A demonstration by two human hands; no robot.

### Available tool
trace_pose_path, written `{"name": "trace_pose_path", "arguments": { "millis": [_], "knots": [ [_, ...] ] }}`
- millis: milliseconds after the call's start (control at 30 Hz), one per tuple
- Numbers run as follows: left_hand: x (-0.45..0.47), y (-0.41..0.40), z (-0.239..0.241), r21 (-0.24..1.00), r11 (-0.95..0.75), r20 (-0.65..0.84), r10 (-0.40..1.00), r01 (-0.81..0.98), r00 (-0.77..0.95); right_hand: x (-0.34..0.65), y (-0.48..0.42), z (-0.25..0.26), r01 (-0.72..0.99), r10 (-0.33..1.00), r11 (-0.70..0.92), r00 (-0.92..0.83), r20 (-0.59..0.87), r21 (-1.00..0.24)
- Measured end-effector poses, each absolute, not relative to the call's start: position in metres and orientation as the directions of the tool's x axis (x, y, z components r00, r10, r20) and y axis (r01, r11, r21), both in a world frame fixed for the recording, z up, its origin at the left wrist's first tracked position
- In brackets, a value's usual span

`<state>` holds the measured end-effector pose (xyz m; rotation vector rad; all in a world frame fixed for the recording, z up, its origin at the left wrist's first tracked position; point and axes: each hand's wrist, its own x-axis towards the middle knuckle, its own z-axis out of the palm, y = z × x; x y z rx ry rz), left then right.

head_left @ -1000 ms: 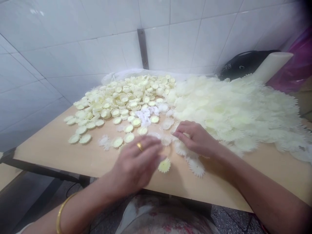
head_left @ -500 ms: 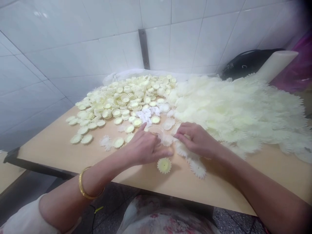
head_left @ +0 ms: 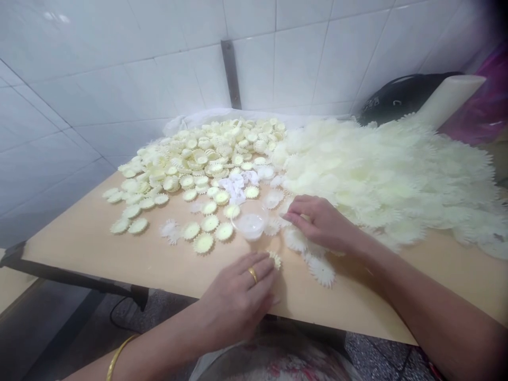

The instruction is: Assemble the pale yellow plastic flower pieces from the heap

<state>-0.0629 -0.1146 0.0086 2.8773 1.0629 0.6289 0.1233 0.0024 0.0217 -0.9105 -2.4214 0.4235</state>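
My left hand is palm down near the table's front edge, fingers extended over a pale yellow scalloped disc and partly covering it. Its thumb is apart from the fingers. To the right, my right hand has thumb and index finger pinched together; what is between them, if anything, I cannot make out. Beneath and beside that hand lie thin white scalloped sheets. Between and beyond both hands stands a small clear cup with whitish contents. Several finished-looking yellow discs lie left of the cup.
A big heap of similar stiff discs covers the back left of the wooden table. Thin pale sheets pile up on the right. Crumpled white tissue lies behind the cup. A white tube and a dark bag stand against the tiled wall.
My left hand has moved from over the cup down toward the table edge, onto the yellow disc. Another disc now shows left of the cup. The right hand stays nearly in place.
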Motion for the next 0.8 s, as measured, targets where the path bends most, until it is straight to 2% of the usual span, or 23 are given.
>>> {"name": "trace_pose_path", "arguments": {
  "millis": [67,167,300,400,467,500,567,633,700,800],
  "knots": [
    [-0.065,-0.113,0.006,0.131,-0.754,0.352,0.642,0.643,0.681,0.123,0.002,0.022,0.519,0.683,0.722,-0.641,0.351,-0.458],
    [-0.063,-0.109,0.004,0.121,-0.754,0.253,0.652,0.645,0.715,0.123,0.002,0.021,0.519,0.684,0.721,-0.639,0.352,-0.459],
    [-0.058,-0.107,0.010,0.153,-0.724,0.203,0.689,0.672,0.696,0.123,0.003,0.021,0.526,0.687,0.719,-0.637,0.348,-0.455],
    [-0.059,-0.105,0.029,0.247,-0.745,0.309,0.667,0.620,0.679,0.123,0.003,0.021,0.528,0.694,0.709,-0.638,0.332,-0.467],
    [-0.061,-0.100,0.047,0.372,-0.700,0.425,0.712,0.609,0.559,0.124,0.003,0.021,0.526,0.696,0.705,-0.642,0.321,-0.475],
    [-0.063,-0.097,0.057,0.463,-0.635,0.465,0.768,0.618,0.441,0.124,0.003,0.021,0.525,0.696,0.704,-0.643,0.318,-0.479],
    [-0.067,-0.085,0.076,0.675,-0.393,0.344,0.916,0.624,0.205,0.124,0.003,0.021,0.525,0.699,0.700,-0.641,0.317,-0.484],
    [-0.070,-0.070,0.088,0.789,-0.210,0.171,0.978,0.577,0.122,0.124,0.002,0.020,0.526,0.702,0.697,-0.638,0.316,-0.488],
    [-0.070,-0.053,0.094,0.797,-0.069,-0.049,0.983,0.601,0.178,0.124,0.002,0.020,0.527,0.706,0.693,-0.633,0.317,-0.492],
    [-0.067,-0.032,0.093,0.699,-0.001,-0.234,0.945,0.715,0.230,0.124,0.002,0.018,0.528,0.707,0.692,-0.634,0.313,-0.492]
  ]
}}
